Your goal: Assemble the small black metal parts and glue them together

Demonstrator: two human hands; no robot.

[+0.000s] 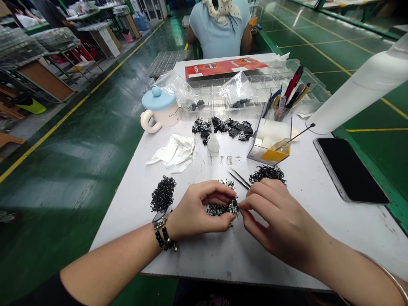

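Observation:
Between the thumb and fingertips of my left hand (200, 210) is a small black part with silver metal pieces (233, 206). My right hand (277, 216) is closed in a pinch against the right side of that part; whatever lies between its fingertips is too small to make out. Black tweezers (239, 179) point up and left from behind the right fingers, and I cannot tell if they rest on the table or in the hand. Small metal and black pieces (216, 209) lie in a pile partly hidden by my left hand. More bits (227, 183) lie just beyond.
Piles of small black hooked pieces lie left (163, 193) and right (267, 173). Farther back are black assemblies (237, 128), a white cloth (178, 153), a lidded mug (164, 112) and a pen holder (270, 140). A phone (350, 170) lies right. A person (219, 29) sits ahead.

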